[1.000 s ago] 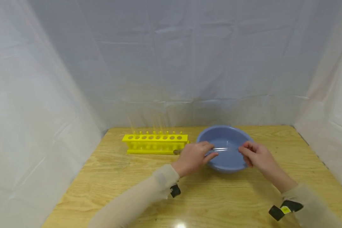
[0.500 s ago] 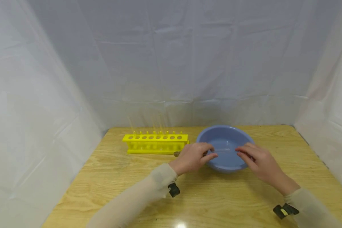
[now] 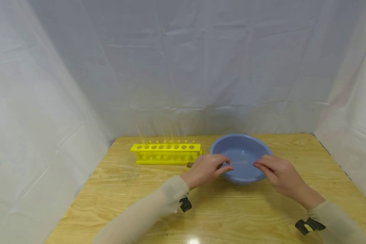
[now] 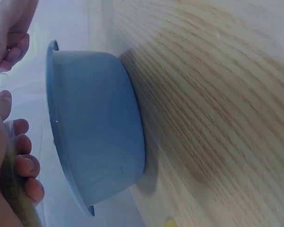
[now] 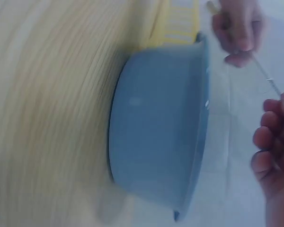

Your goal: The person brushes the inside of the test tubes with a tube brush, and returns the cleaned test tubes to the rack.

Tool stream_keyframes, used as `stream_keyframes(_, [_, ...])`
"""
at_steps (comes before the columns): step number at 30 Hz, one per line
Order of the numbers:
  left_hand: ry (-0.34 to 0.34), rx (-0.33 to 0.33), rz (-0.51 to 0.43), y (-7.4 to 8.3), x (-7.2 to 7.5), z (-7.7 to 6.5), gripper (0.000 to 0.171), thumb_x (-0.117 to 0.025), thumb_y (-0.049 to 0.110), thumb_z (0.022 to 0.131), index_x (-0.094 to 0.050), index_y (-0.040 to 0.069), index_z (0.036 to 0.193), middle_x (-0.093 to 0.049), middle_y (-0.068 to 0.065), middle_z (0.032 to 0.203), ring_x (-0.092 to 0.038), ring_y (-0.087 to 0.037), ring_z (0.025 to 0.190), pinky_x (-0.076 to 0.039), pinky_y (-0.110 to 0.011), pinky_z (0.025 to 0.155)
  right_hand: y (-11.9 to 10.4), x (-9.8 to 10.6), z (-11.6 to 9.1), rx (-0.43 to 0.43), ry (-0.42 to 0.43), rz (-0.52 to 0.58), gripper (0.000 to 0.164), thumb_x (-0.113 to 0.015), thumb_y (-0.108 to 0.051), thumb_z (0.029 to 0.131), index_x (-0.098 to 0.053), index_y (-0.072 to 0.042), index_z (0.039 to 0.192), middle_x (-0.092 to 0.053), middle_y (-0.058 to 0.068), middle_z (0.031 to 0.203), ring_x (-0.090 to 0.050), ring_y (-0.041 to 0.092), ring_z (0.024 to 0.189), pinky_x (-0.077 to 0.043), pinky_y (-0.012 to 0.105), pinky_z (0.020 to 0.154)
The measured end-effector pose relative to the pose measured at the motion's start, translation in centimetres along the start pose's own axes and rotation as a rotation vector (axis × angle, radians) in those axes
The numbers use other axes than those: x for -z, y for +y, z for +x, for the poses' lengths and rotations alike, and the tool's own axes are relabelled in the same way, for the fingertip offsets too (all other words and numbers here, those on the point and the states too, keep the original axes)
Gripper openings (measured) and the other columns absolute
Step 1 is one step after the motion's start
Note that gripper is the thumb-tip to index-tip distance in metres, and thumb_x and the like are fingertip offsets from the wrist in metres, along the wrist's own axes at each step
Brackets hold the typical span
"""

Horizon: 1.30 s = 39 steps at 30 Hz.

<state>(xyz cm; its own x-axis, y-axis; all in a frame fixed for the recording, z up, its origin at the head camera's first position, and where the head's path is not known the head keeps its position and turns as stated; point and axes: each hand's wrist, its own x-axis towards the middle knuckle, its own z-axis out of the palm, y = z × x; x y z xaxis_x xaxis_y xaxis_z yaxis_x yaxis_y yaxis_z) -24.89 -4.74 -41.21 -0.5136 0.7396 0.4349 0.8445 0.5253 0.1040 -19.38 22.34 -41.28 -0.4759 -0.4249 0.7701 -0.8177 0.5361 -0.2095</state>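
With left grip and right grip both curled in, holds a thin wire above a blue basin

Has the fingers of the left grip wrapped round a brownish rod, with its dull end poking out past the little-finger side. Pinches the thin wire in the right grip, between thumb and fingertips, with hardly any gap. Has the wire roughly level from one grip to the other, bare along the stretch between; cannot tell, behind the left fingers, whether it joins the brownish rod. Holds both grips higher than the basin's rim, as seen from either wrist, and apart from each other across its opening.

Underneath: round basin, set right side up on the wooden tabletop. To its left, just beside: yellow rack with a row of round holes, near the protruding brownish end. Above the rack's left and middle part: clear tubes, slanting and too faint to count, with lower ends hard to make out. At the wrists: beige sleeves, with black wrist devices. Round the back and sides of the tabletop: pale sheeting, creased and hanging.
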Motion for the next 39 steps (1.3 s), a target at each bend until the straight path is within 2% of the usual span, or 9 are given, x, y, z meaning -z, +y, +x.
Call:
stream_keyframes(4, [0.058,-0.048,0.092,-0.1,-0.3,-0.1,0.027,-0.061,0.046,0.099,-0.071,0.022,0.107,-0.073,0.011,0.094,-0.062,0.001,0.07,-0.041,-0.015,0.051,-0.7,0.5,0.1,-0.294,-0.109,0.155,0.016,-0.068,0.001,0.093,-0.074,-0.014,0.09,-0.057,-0.006,0.065,-0.041,-0.001,0.053,-0.04,0.017,0.052])
stream_keyframes(11, [0.17,-0.135,0.242,0.0,-0.6,-0.1,0.028,-0.069,0.046,0.094,-0.071,0.02,0.103,-0.069,0.009,0.084,-0.06,-0.002,0.059,-0.04,-0.019,0.046,-0.8,1.1,0.9,-0.827,-0.275,0.477,0.034,-0.055,-0.028,0.105,-0.069,0.0,0.093,-0.044,-0.001,0.056,-0.041,0.016,0.047,-0.043,0.033,0.052])
stream_keyframes(15, [0.199,-0.168,0.314,0.0,-0.6,0.0,0.027,-0.07,0.046,0.094,-0.07,0.02,0.102,-0.069,0.009,0.085,-0.06,-0.002,0.059,-0.043,-0.02,0.047,-0.3,1.1,1.2,-1.009,-0.282,0.771,0.034,-0.052,-0.024,0.107,-0.062,0.003,0.089,-0.041,-0.001,0.061,-0.041,0.013,0.053,-0.034,0.033,0.052])
stream_keyframes(18, [0.185,-0.167,0.323,0.1,-0.5,0.1,0.027,-0.068,0.046,0.095,-0.07,0.02,0.102,-0.069,0.009,0.085,-0.06,-0.003,0.059,-0.044,-0.02,0.047,-0.1,0.9,1.2,-1.048,-0.277,0.856,0.033,-0.051,-0.024,0.107,-0.059,0.002,0.088,-0.039,-0.001,0.064,-0.041,0.012,0.055,-0.033,0.032,0.053])
stream_keyframes(22, [0.112,-0.106,0.249,0.1,-0.4,0.1,0.029,-0.063,0.048,0.098,-0.07,0.021,0.104,-0.07,0.01,0.087,-0.06,-0.001,0.062,-0.042,-0.018,0.048,-0.3,0.4,0.7,-0.914,-0.262,0.651,0.038,-0.052,-0.028,0.107,-0.062,0.006,0.092,-0.046,0.002,0.062,-0.047,0.018,0.053,-0.043,0.032,0.056])
stream_keyframes(28, [0.015,0.001,0.085,0.0,-0.2,-0.1,0.028,-0.058,0.046,0.101,-0.07,0.021,0.106,-0.071,0.009,0.089,-0.059,0.0,0.068,-0.041,-0.016,0.053,-0.3,-0.6,-0.1,-0.505,-0.125,0.273,0.011,-0.063,-0.01,0.1,-0.07,-0.006,0.107,-0.06,0.0,0.074,-0.051,0.012,0.057,-0.044,0.023,0.054])
stream_keyframes(30, [-0.003,0.016,0.055,0.0,-0.2,-0.1,0.028,-0.057,0.046,0.102,-0.069,0.021,0.106,-0.069,0.011,0.086,-0.056,0.001,0.066,-0.04,-0.015,0.053,-0.2,-0.8,-0.2,-0.386,-0.075,0.168,0.017,-0.068,-0.002,0.094,-0.07,-0.009,0.11,-0.06,-0.006,0.081,-0.049,0.005,0.061,-0.042,0.018,0.055])
stream_keyframes(34, [-0.049,0.039,0.011,-0.1,0.0,-0.2,0.029,-0.054,0.047,0.103,-0.069,0.022,0.105,-0.065,0.013,0.082,-0.052,0.003,0.063,-0.038,-0.013,0.052,0.1,-1.0,-0.3,-0.215,-0.017,0.049,0.031,-0.073,0.008,0.085,-0.071,-0.012,0.108,-0.058,-0.01,0.083,-0.042,-0.002,0.063,-0.036,0.013,0.055])
stream_keyframes(39, [-0.102,0.084,-0.063,0.0,0.2,-0.3,0.03,-0.053,0.048,0.103,-0.07,0.023,0.106,-0.066,0.014,0.083,-0.051,0.003,0.064,-0.039,-0.013,0.054,0.6,-1.0,-0.3,-0.08,0.019,0.018,0.032,-0.076,0.011,0.079,-0.072,-0.008,0.104,-0.062,-0.007,0.089,-0.043,-0.004,0.068,-0.037,0.011,0.059])
